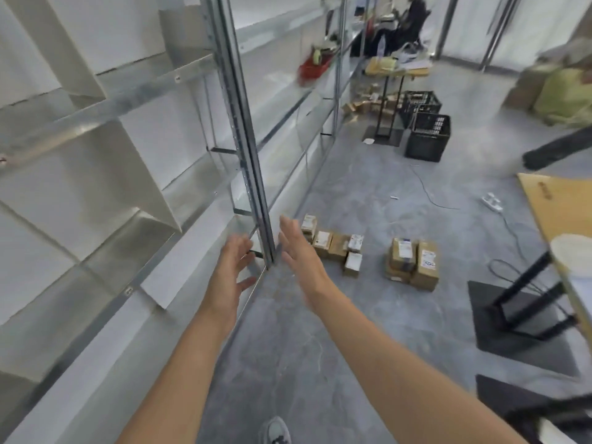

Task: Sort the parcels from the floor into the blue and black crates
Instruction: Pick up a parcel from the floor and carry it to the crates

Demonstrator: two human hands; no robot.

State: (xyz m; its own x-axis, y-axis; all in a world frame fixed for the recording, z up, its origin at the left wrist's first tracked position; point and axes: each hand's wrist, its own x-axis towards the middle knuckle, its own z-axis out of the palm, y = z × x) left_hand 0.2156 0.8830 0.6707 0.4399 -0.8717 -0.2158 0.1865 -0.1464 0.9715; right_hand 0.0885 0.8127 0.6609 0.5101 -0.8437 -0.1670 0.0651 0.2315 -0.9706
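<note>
Several brown cardboard parcels with white labels lie on the grey floor in two clusters: one row just right of the shelf post, and a small stack further right. Two black crates stand far back on the floor, the nearer one in front of the other. No blue crate is in view. My left hand and my right hand are stretched forward, empty, fingers apart, on either side of the metal shelf post. The right hand is close to the left end of the parcel row, not touching it.
A tall metal shelf rack runs along the left. A wooden table on a black stand is at right, and cables and a power strip lie on the floor. Another person's leg is far right. More boxes lie at the back.
</note>
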